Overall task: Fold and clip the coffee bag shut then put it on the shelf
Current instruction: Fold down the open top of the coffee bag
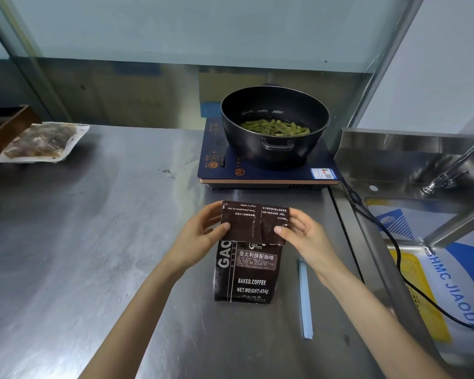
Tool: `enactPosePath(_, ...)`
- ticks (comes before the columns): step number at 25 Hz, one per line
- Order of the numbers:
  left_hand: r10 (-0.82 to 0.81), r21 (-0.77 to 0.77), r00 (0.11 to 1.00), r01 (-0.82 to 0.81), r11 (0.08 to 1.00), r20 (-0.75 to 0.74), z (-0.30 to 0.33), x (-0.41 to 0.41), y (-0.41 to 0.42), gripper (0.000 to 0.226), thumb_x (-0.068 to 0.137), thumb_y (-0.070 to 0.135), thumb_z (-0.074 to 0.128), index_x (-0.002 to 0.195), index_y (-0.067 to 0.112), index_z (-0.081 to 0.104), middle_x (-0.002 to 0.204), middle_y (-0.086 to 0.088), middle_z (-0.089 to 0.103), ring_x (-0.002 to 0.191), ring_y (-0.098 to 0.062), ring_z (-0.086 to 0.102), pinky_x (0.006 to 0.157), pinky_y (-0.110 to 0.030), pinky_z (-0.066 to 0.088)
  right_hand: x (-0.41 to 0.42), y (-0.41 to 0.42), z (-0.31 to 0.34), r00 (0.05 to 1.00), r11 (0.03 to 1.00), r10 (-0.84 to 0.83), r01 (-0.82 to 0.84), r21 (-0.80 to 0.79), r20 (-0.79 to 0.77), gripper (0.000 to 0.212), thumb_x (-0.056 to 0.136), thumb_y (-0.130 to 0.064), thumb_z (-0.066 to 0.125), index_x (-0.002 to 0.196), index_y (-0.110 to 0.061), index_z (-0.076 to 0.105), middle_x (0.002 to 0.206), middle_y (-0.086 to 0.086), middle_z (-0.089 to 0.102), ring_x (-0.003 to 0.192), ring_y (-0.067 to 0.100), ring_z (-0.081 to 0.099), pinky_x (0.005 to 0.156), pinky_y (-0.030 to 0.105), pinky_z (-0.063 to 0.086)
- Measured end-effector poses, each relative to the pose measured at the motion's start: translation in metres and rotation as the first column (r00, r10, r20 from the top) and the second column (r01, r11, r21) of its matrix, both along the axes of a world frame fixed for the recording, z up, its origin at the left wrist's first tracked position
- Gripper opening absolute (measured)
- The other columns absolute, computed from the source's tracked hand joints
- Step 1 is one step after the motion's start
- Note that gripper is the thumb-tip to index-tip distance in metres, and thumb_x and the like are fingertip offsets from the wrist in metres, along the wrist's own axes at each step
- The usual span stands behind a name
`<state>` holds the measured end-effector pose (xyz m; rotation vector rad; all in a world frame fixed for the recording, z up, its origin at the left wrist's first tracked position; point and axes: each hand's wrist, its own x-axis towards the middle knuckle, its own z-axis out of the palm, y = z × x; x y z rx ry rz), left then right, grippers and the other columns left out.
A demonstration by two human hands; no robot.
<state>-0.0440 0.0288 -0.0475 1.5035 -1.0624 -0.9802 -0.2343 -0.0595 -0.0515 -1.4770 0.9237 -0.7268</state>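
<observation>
steel counter (93, 242) takes up most of the view, sink (422, 165) off to your right. induction hob (257, 170) sits at the back edge with a black pot (274, 127) of green beans on it, well clear of where you're working, so no heat near the bag. a vacuum-packed food pouch (41, 142) lies far left, not part of this.

coffee bag (246, 272) lies flat on the counter right in front of you, label up, bottom edge toward you. its top flap (253, 224) is turned over toward you so the back print reads upside down. looks like the first fold, partway down, not creased flat yet. lying flat makes sense: the counter backs the fold and both hands stay free.

the pale blue clip (304, 296) lies just right of the bag, parallel to it, untouched. handy for your right hand once the fold is set.

hands: left hand (200, 232) pinches the flap's left edge, thumb on top, fingers curled behind. right hand (298, 231) mirrors it on the right edge, thumb pressed on the face. both are partly closed on the flap only, wrists low, forearms coming in symmetric from the bottom of the view.

no shelf visible here. my read: press the crease, maybe roll once more, then clip.
</observation>
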Motion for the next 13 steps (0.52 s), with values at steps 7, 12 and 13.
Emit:
enactPosePath(7,0.086,-0.027,0.996,-0.085,0.996,0.03,-0.0045,-0.0037,-0.003,0.019,0.085,0.005,0.054,0.1,0.016,0.055,0.103,-0.001,0.063,0.098,-0.016,0.06,0.081,-0.017,0.05,0.0039,0.0033,-0.0034,0.99,0.99,-0.143,0.143,-0.002,-0.005,0.032,0.076,-0.004,0.065,0.106,-0.014,0.058,0.097,0.005,0.067,0.096,0.015,0.061,0.091,0.025,0.044)
enactPosePath(12,0.178,-0.066,0.983,-0.174,0.982,0.054,-0.0072,-0.0072,-0.0046,0.011,0.083,0.001,0.056,0.087,0.011,0.056,0.09,-0.005,0.064,0.082,-0.019,0.061,0.073,-0.02,0.049,0.0067,0.0037,-0.0053,0.975,0.975,-0.221,0.221,-0.002,-0.01,0.029,0.075,-0.005,0.066,0.103,-0.011,0.062,0.094,0.007,0.068,0.087,0.015,0.064,0.077,0.013,0.049)
enactPosePath(13,0.19,-0.068,0.98,-0.186,0.98,0.054,-0.0079,-0.0075,-0.0049,0.011,0.083,0.001,0.056,0.085,0.011,0.056,0.089,-0.007,0.064,0.082,-0.022,0.061,0.074,-0.025,0.049,0.007,0.0037,-0.0053,0.973,0.973,-0.229,0.229,-0.004,-0.015,0.028,0.074,-0.005,0.067,0.101,-0.012,0.062,0.091,0.005,0.068,0.083,0.013,0.064,0.072,0.009,0.049)
